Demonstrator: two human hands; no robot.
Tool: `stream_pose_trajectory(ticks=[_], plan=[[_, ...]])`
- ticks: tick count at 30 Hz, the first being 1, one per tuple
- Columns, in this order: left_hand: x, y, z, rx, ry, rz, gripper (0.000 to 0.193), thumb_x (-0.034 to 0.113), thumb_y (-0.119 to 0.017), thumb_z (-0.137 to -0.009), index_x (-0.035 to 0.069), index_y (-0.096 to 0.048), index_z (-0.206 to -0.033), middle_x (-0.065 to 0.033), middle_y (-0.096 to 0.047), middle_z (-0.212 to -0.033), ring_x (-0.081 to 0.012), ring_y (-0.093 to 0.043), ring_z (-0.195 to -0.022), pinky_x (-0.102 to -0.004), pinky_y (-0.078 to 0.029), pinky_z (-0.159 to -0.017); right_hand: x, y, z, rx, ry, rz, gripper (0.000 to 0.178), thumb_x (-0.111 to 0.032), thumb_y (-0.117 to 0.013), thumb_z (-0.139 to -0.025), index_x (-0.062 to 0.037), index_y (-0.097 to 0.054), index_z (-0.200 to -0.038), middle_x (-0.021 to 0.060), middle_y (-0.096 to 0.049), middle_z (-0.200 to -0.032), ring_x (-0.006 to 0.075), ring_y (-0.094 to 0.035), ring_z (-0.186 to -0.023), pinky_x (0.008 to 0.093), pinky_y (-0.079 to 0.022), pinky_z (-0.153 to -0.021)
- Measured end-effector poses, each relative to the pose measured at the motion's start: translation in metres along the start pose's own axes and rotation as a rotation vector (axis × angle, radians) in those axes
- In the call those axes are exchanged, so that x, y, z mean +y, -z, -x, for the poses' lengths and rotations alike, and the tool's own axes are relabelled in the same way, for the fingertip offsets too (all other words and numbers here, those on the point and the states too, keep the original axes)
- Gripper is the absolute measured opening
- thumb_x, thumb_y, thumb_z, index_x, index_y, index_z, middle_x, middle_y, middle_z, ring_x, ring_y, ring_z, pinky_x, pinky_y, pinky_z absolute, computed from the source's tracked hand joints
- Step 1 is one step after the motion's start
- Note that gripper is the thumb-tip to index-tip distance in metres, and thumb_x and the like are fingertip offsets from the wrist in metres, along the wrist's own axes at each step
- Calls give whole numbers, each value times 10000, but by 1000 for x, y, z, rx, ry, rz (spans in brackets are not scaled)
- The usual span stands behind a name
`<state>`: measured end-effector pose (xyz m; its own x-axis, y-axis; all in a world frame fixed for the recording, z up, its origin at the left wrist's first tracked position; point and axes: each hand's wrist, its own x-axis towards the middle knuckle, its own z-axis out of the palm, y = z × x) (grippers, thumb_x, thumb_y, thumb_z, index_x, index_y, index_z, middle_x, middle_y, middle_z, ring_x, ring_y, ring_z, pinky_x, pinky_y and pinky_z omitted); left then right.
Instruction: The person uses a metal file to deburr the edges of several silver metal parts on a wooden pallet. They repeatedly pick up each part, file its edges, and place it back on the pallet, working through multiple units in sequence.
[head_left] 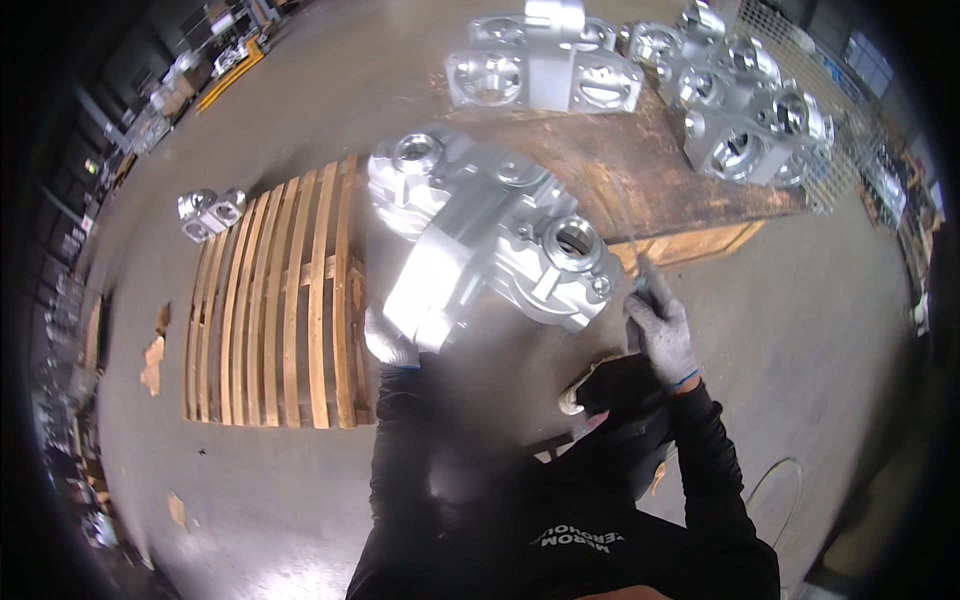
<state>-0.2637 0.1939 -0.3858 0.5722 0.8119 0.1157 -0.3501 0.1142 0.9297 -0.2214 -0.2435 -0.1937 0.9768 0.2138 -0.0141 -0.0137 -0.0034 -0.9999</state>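
Observation:
A large silvery metal casting [455, 240], with round bored openings and flanges, is in front of me at the near side of the brown table. My left hand [390, 342], in a pale work glove, grips its lower left edge; the fingers are partly hidden by the metal. My right hand [663, 332], also gloved, is just right of the casting, apart from it. Its fingers are closed around a slim, rod-like tool [632, 232], which points up and away from me and is blurred, so its kind cannot be made out.
More metal castings [545, 65] stand on the worn brown tabletop [640, 165], with several others [745, 95] at its right. Left of me a slatted wooden pallet [290, 300] lies on the floor, with a smaller casting [212, 213] by its far corner. A thin hose [797, 490] curves at lower right.

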Motion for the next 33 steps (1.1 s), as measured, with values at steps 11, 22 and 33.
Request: stream_pose_trajectory(ticks=[11,22,33], plan=[[46,-28,16,157,302,244,227,192,-647,-971,30,-643,-813,-39,-627,-757,-160,-617,-676,-334,-518,-654,-136,-133,-207,-176,777,1026,416,-201,-704,-944,-31,-637,-1318,248,-737,-1109,436,-707,-1086,475,-571,-925],[84,-40,22,162,420,171,449,205,-663,-998,129,-503,-586,67,-446,-550,-57,-379,-480,-290,-251,-476,-173,-277,-376,-490,508,1356,313,-297,-805,-824,-38,-839,-996,120,-810,-960,230,-749,-852,346,-571,-825],[78,-28,25,45,337,150,493,152,-666,-1016,112,-454,-573,72,-421,-566,-45,-333,-517,-294,-226,-498,-174,-316,-340,-453,440,1274,361,-316,-784,-791,-36,-842,-1012,147,-801,-925,259,-764,-883,348,-581,-855]])
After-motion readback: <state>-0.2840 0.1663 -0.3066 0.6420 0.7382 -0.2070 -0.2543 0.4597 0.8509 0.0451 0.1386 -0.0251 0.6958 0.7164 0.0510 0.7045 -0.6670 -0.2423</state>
